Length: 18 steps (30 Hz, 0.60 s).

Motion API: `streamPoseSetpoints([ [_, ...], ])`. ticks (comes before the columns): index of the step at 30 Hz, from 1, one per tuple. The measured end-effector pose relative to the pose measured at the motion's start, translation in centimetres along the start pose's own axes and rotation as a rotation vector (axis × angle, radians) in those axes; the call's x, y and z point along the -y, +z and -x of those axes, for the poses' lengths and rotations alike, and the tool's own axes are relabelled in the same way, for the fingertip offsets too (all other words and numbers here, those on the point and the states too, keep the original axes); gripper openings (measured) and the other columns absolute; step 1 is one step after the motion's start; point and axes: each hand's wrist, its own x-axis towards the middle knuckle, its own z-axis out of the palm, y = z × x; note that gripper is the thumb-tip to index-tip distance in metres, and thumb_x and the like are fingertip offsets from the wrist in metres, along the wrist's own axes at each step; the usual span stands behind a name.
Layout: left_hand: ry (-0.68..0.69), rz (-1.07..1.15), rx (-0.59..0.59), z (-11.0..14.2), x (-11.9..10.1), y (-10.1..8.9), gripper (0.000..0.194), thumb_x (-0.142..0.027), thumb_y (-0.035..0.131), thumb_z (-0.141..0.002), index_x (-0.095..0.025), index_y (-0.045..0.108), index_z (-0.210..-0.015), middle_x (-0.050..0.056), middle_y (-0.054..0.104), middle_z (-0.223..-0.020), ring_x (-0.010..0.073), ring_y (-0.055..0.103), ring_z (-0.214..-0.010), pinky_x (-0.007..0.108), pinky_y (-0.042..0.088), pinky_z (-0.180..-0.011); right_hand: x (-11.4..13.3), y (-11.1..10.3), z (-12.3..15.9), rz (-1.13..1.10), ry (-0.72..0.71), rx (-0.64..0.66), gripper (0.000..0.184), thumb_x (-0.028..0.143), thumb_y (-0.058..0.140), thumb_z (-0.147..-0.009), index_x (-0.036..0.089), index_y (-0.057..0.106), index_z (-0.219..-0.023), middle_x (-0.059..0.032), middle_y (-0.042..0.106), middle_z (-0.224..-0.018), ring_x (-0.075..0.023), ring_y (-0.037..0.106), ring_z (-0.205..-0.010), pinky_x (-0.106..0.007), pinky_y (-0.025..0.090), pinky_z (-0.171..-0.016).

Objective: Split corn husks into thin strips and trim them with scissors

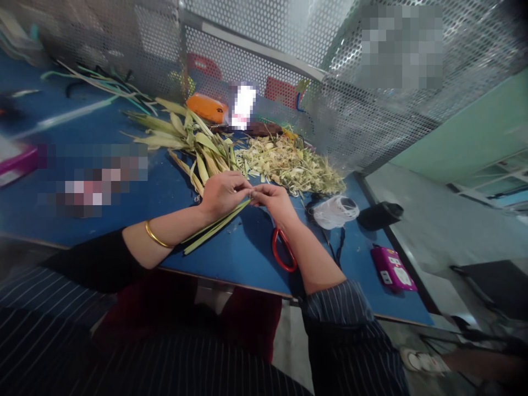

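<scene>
Pinching with thumb and fingers, your left hand (223, 193) and right hand (277, 202) meet near the middle of the frame, fingertips close together at the upper end of the green husk strips (216, 228). The grip is narrow on both sides; the exact contact between the fingertips is too small to make out. From there the strips slant down to the lower left, passing below your left hand, over the blue table (243, 261). Just below your right hand, you have the red scissor handle (284, 252) beside your forearm. Above your hands lie long dry husks (187, 137), upper left of centre, and a heap of shredded husk (295, 165), right of centre. To your right sit a white thread spool (333, 212), a black spool (379, 215) and, lower down, a purple packet (394, 268).
</scene>
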Motion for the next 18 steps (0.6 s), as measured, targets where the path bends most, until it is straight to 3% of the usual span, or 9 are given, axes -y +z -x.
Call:
streamPoseSetpoints([
  [9,-0.094,-0.050,0.002,0.04,0.10,0.05,0.010,-0.021,0.066,-0.076,-0.019,0.072,-0.068,0.002,0.070,-0.074,0.0138,0.061,-0.069,0.026,0.041,-0.060,-0.11,0.26,-0.04,0.028,-0.024,-0.029,0.013,0.030,0.066,-0.072,0.018,0.064,-0.072,0.0014,0.066,-0.064,-0.0117,0.065,-0.058,-0.025,0.051,-0.061],
  [18,-0.179,0.000,0.078,-0.14,0.29,-0.36,0.014,-0.023,0.061,-0.078,-0.019,0.074,-0.075,0.003,0.069,-0.074,0.0140,0.060,-0.069,0.026,0.042,-0.061,-0.38,-0.06,-0.36,0.137,-0.060,-0.052,0.010,0.028,0.056,-0.079,0.020,0.056,-0.073,0.0030,0.062,-0.059,-0.0128,0.063,-0.049,-0.025,0.048,-0.051],
])
